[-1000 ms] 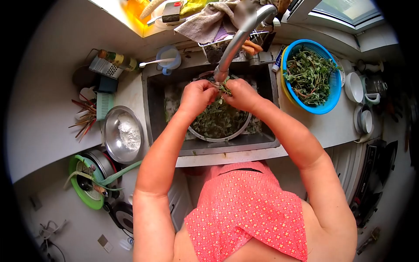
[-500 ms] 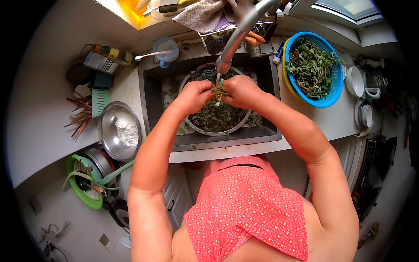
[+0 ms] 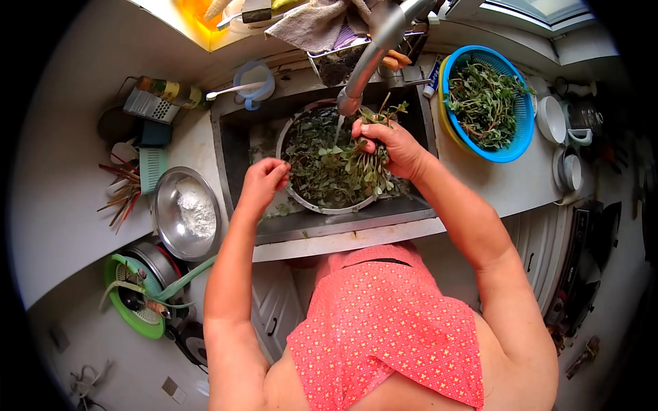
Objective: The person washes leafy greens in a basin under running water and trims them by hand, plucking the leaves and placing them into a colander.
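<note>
My right hand (image 3: 392, 145) is closed around a bunch of leafy greens (image 3: 370, 168), which hangs over the right side of a round basin (image 3: 291, 190) in the sink (image 3: 236, 147). More greens (image 3: 322, 168) float in the basin's water. At the basin's left rim is my left hand (image 3: 266, 179), its fingers pinched together on something too small to make out. Water runs from the faucet (image 3: 349, 103) into the basin, between the two hands.
A blue basket (image 3: 526, 120) of greens stands right of the sink. To the left are a metal bowl (image 3: 164, 212) with white powder, a grater (image 3: 147, 106), a bottle (image 3: 171, 91) and a blue cup (image 3: 264, 82). A green colander (image 3: 152, 329) sits lower left.
My hands have moved apart. The left went left and down to the basin's rim; the right moved slightly right, and a larger bunch of greens now shows in it.
</note>
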